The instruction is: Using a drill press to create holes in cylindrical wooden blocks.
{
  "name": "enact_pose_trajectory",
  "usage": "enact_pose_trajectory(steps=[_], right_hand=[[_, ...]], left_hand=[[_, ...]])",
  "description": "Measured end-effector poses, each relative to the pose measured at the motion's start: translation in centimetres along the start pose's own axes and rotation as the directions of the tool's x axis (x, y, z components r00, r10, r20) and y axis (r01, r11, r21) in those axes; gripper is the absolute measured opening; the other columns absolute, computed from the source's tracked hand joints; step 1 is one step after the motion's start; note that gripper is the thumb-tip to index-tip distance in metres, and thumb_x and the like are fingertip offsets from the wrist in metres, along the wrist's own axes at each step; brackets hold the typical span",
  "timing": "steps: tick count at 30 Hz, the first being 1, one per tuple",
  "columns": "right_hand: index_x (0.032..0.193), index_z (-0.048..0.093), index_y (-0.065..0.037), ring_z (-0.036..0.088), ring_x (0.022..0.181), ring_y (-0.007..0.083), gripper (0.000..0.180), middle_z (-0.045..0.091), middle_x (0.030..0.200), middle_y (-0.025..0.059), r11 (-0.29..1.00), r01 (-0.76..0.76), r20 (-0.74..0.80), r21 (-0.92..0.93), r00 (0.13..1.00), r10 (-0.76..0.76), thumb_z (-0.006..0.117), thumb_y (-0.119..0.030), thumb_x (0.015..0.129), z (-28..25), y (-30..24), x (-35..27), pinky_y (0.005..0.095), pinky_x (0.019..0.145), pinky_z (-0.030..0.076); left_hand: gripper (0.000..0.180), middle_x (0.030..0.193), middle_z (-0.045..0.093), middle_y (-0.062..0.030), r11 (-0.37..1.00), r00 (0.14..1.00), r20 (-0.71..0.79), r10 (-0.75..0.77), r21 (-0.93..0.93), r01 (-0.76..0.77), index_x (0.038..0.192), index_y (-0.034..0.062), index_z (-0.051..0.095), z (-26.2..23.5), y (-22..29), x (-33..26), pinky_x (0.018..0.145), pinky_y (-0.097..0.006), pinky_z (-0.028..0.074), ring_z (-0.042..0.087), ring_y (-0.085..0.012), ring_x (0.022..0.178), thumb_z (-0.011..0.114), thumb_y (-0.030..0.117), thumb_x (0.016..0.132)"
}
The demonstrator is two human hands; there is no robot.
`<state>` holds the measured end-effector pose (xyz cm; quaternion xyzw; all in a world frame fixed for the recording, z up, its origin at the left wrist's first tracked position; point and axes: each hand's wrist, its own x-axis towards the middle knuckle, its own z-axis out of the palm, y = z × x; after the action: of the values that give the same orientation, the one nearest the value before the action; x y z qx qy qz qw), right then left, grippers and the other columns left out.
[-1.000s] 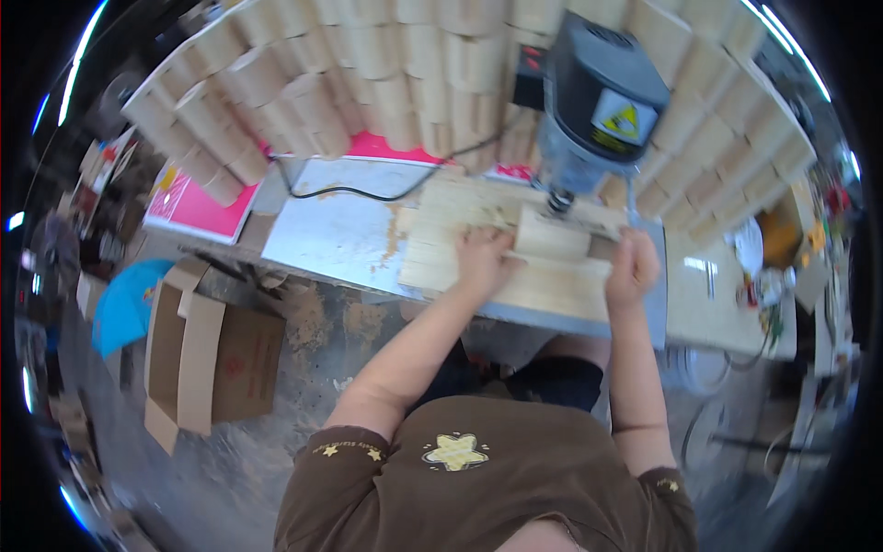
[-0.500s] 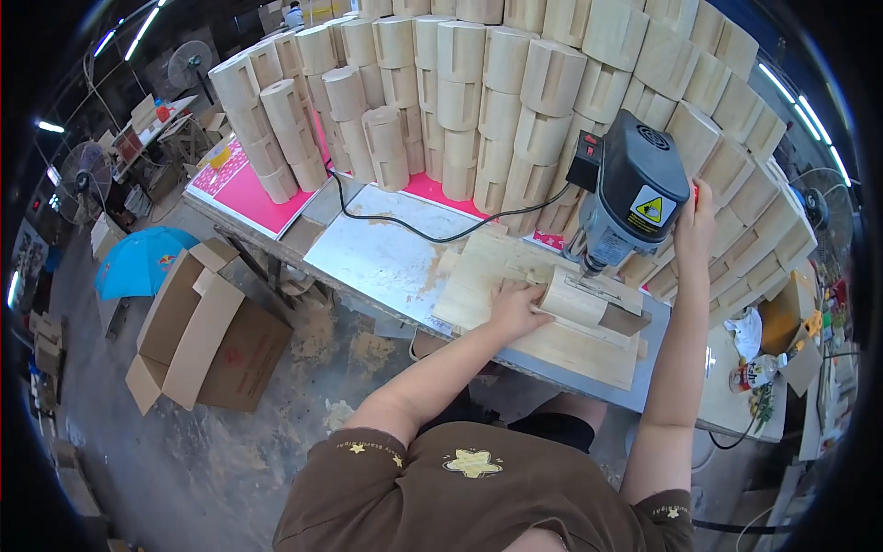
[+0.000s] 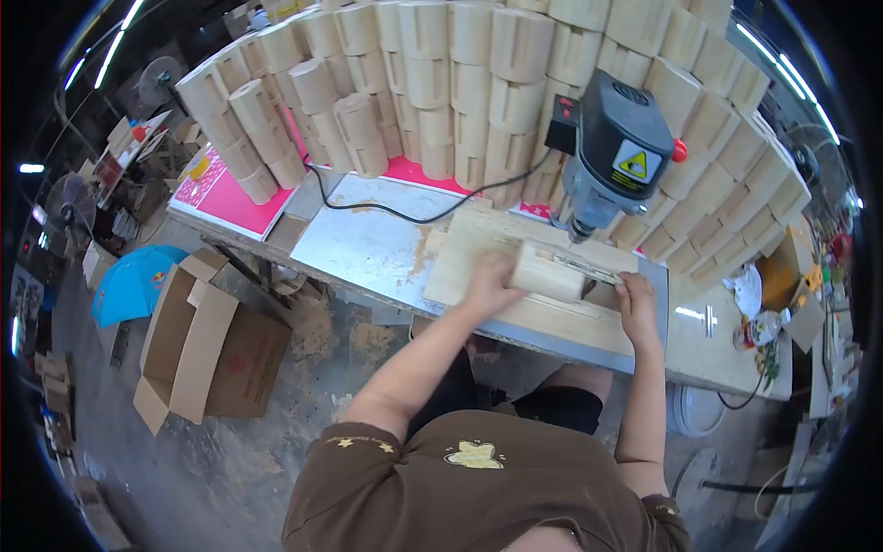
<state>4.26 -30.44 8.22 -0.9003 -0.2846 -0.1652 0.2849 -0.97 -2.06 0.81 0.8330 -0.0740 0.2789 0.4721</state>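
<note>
On a flat wooden jig board (image 3: 457, 262) lies a pale wooden cylinder (image 3: 543, 274) with a slot along its top. A narrow metal strip (image 3: 589, 267) lies over that slot. At the cylinder's left end, my left hand (image 3: 490, 287) is closed against it, slightly blurred, some fingers hidden. My right hand (image 3: 637, 302) pinches the strip's right end, beside a dark gap in the jig. Just above the cylinder hangs the chuck of a grey and black drill press (image 3: 621, 138). Its red feed knob (image 3: 680, 150) has no hand on it.
Tall stacks of slotted wooden cylinders (image 3: 428, 92) wall in the back and right of the workbench (image 3: 354, 225). A black cable (image 3: 405, 219) crosses the bench top. An open cardboard box (image 3: 244, 359) and a blue umbrella (image 3: 138, 281) stand on the floor at left. A plastic bottle (image 3: 762, 328) sits at right.
My right hand has left the drill's feed knob and come down to the metal strip. My left hand has shifted to the cylinder's left end. The view has moved slightly.
</note>
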Motion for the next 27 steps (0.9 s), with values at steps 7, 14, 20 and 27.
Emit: enact_pose_trajectory(steps=[7, 14, 20, 27], right_hand=[[0.098, 0.059, -0.005, 0.053, 0.087, 0.0309, 0.017, 0.058, 0.09, 0.0111, 0.997, 0.079, 0.022, -0.004, 0.997, -0.079, 0.056, -0.009, 0.082, -0.4, -1.9, -1.5, 0.041, 0.084, 0.037], [0.095, 0.06, -0.005, 0.053, 0.086, 0.0309, 0.015, 0.058, 0.089, 0.0105, 0.995, 0.1, 0.034, 0.011, 0.994, -0.1, 0.058, -0.011, 0.081, -0.8, -3.2, -2.1, 0.0391, 0.082, 0.037], [0.093, 0.06, -0.003, 0.052, 0.086, 0.0313, 0.016, 0.059, 0.087, 0.011, 0.997, 0.066, -0.037, 0.051, 0.997, -0.064, 0.061, -0.011, 0.079, 0.0, -3.7, -2.1, 0.0387, 0.077, 0.041], [0.094, 0.06, -0.002, 0.052, 0.085, 0.0316, 0.019, 0.06, 0.088, 0.0114, 0.995, 0.091, -0.041, 0.033, 0.995, -0.09, 0.063, -0.012, 0.078, -0.3, -3.5, -2.4, 0.0393, 0.076, 0.042]], left_hand=[[0.031, 0.076, 0.056, -0.004, 0.998, 0.998, -0.037, -0.058, -0.031, 0.057, 0.075, 0.0037, 0.063, -11.7, 2.8, -2.8, 0.066, -0.029, 0.045, 0.054, -0.0179, 0.072, 0.083, 0.015, 0.055], [0.024, 0.063, 0.054, 0.003, 0.771, 0.797, -0.032, -0.603, -0.278, 0.573, 0.066, 0.0035, 0.059, -14.7, 6.4, -1.2, 0.052, -0.021, 0.034, 0.043, -0.0042, 0.057, 0.079, 0.017, 0.071], [0.035, 0.062, 0.059, -0.0021, 0.686, 0.737, -0.021, -0.676, -0.386, 0.618, 0.066, -0.0007, 0.063, -9.1, 6.2, -1.0, 0.049, -0.022, 0.035, 0.047, -0.0055, 0.053, 0.076, 0.031, 0.074], [0.04, 0.058, 0.055, -0.0021, 0.548, 0.614, 0.159, -0.773, -0.322, 0.772, 0.066, 0.0001, 0.061, -6.4, 6.3, -0.4, 0.048, -0.02, 0.035, 0.045, -0.0065, 0.049, 0.074, 0.037, 0.076]])
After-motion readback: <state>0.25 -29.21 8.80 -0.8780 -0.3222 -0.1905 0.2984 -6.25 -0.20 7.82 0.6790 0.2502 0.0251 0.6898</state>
